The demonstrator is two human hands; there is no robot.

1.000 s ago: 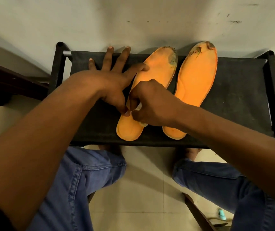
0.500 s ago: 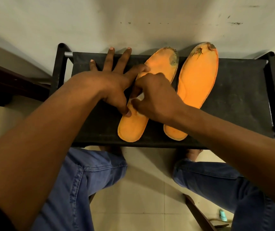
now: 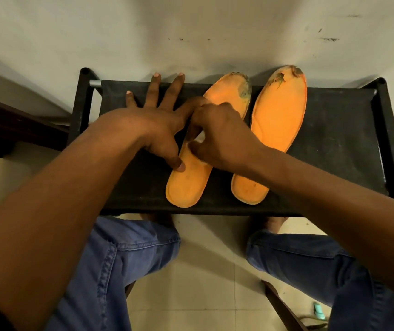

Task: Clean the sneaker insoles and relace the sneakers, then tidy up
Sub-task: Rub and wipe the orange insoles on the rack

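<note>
Fingers of the right hand [image 3: 224,137] are pinched together on a small white wad [image 3: 199,139], pressed against the middle of the left insole [image 3: 188,180]; only a sliver of the wad shows between thumb and fingers, so what it is made of cannot be told. The left hand [image 3: 148,130] lies flat and spread, its grip open and holding nothing: the thumb presses the insole's left edge below the wad, the forefinger lies across the insole higher up, and the other fingers rest on the black fabric beside it.

Both insoles are orange and lie side by side, nearly touching, toes pointing to the wall [image 3: 191,32]. The left insole has a dark, grimy patch at its toe; most of its middle is hidden under the two hands. The right insole [image 3: 279,120] lies untouched, with dark marks and a torn spot at its toe, and the right forearm crosses over its heel end.

They rest on a black fabric shelf [image 3: 334,139] in a black frame, pushed against the scuffed white wall. Dusty smears show on the fabric at the right. Below the shelf's near edge are the person's knees in blue jeans [image 3: 124,259] and a pale tiled floor [image 3: 210,271]. A small teal object [image 3: 318,310] lies on the floor at lower right, too small to identify.
</note>
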